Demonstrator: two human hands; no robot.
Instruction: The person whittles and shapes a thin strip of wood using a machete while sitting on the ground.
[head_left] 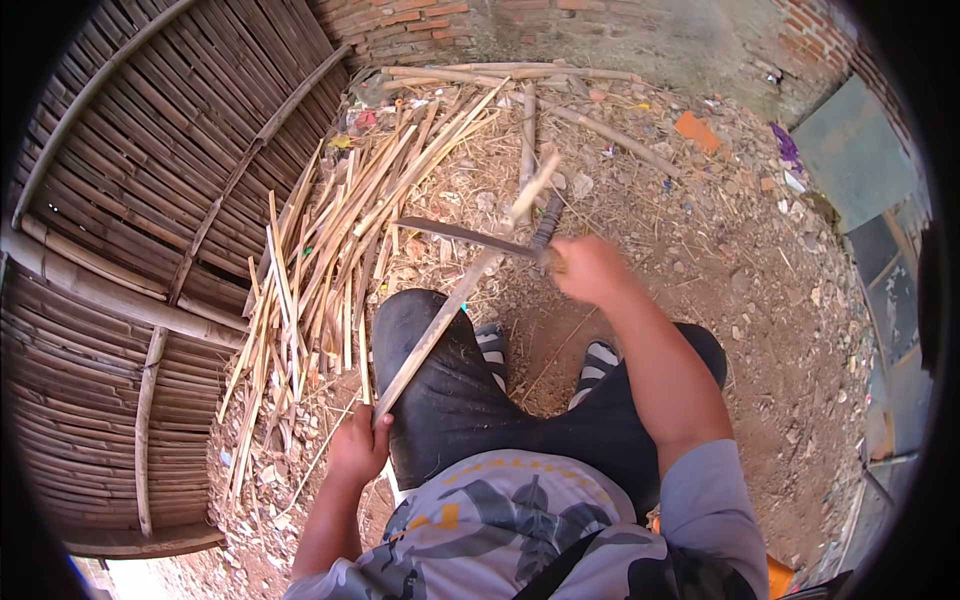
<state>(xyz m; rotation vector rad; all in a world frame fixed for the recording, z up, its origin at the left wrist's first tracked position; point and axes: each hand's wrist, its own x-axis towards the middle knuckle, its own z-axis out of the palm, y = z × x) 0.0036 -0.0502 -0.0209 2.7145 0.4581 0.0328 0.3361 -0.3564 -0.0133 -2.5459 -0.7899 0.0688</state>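
Stony, littered ground [780, 340] spreads around us, with a brick wall [425, 22] beyond the far end of the bamboo strip [440, 325] that we hold, and a slatted bamboo wall [100, 200] well to the strip's left. This long, pale strip slants away from us across our left knee [400, 325]. Our left hand [358, 448] grips its near end, fingers wrapped around it. To the right of the strip, our right hand [590, 270] clasps the handle of a machete [460, 233], whose dark blade points left and crosses over the strip's upper half; we cannot tell whether the edge touches it. Just right of the strip's upper half lies a dark ridged piece [548, 220]. Left of the strip and beyond it, we see a heap of split bamboo [390, 180]. An orange fragment [697, 131] lies to the strip's right, with a grey panel [858, 150] farther out.
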